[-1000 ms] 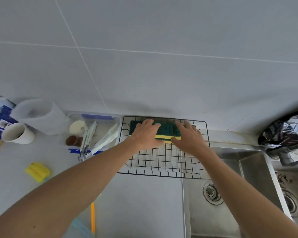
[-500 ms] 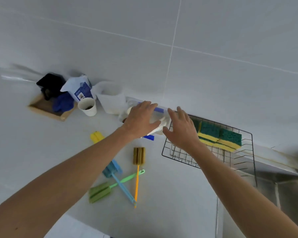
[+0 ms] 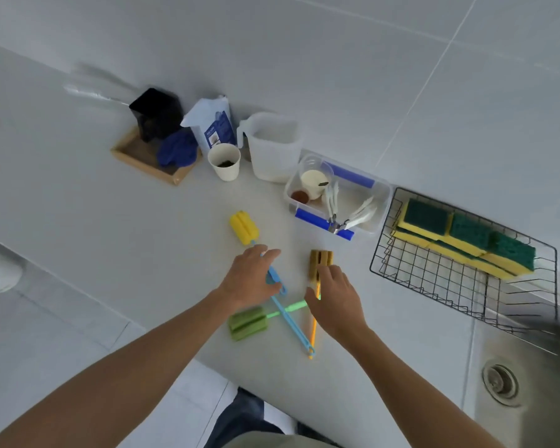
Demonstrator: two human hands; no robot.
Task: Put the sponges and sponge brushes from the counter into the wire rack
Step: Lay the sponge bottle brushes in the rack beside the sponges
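The black wire rack point(image 3: 434, 279) sits at the right, beside the sink, with several green-and-yellow sponges point(image 3: 466, 237) stacked along its far side. Sponge brushes lie crossed on the white counter: a yellow-headed one point(image 3: 243, 227), a brown-headed one with an orange handle point(image 3: 320, 261), a green one point(image 3: 248, 323) and a long blue handle point(image 3: 293, 324). My left hand point(image 3: 249, 281) curls over a blue handle just below the yellow head. My right hand point(image 3: 335, 299) pinches the orange handle just below the brown head. All brushes still touch the counter.
A clear tub point(image 3: 337, 195) with tongs and cups stands left of the rack. Behind it are a white jug point(image 3: 274, 147), a paper cup point(image 3: 224, 161), a blue-white bag point(image 3: 212, 124) and a wooden tray point(image 3: 143, 156). The sink drain point(image 3: 501, 381) is at lower right. The counter's front edge runs close below the brushes.
Both hands left the sponges in the rack and moved left and down onto the brushes. My view swung left, so the rack now sits at the right.
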